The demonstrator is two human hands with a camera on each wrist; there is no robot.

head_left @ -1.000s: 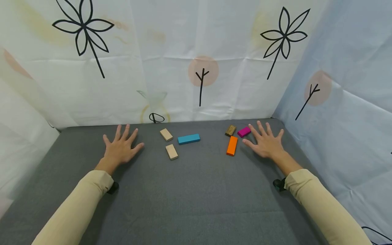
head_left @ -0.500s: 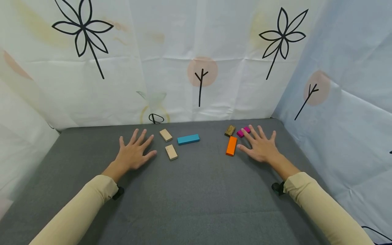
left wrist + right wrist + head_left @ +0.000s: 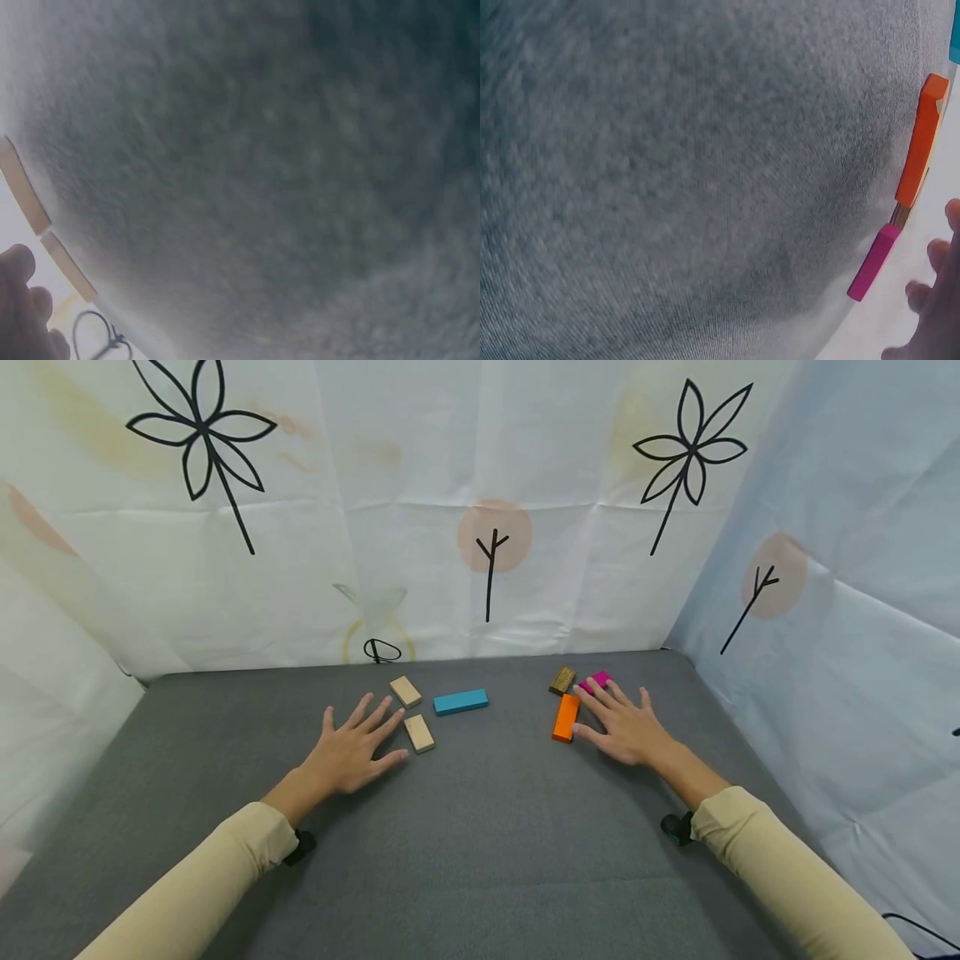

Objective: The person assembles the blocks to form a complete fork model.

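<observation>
With fingers spread, my left hand (image 3: 351, 755) is beside two pale wooden blocks, one (image 3: 419, 733) near its fingertips and one (image 3: 406, 692) farther back. My right hand (image 3: 628, 730), fingers also spread, is over the magenta block (image 3: 597, 682) and partly covers it; its thumb and index tips are by the orange block (image 3: 566, 718). Neither hand grips anything. In the right wrist view the magenta block (image 3: 874, 262) and the orange block (image 3: 919, 144) show apart from the fingers (image 3: 937, 255). The left wrist view shows fingertips (image 3: 19, 262) near the pale blocks (image 3: 67, 266).
A blue block (image 3: 461, 702) lies between the two groups, right of the pale blocks. A brown block (image 3: 563, 681) sits behind the orange one. White printed cloth (image 3: 570, 468) hangs behind and beside the grey table surface (image 3: 480, 843).
My left hand has moved right and slightly nearer, up to the pale blocks. My right hand has shifted left, over the magenta block and towards the orange one. The blocks have not visibly moved.
</observation>
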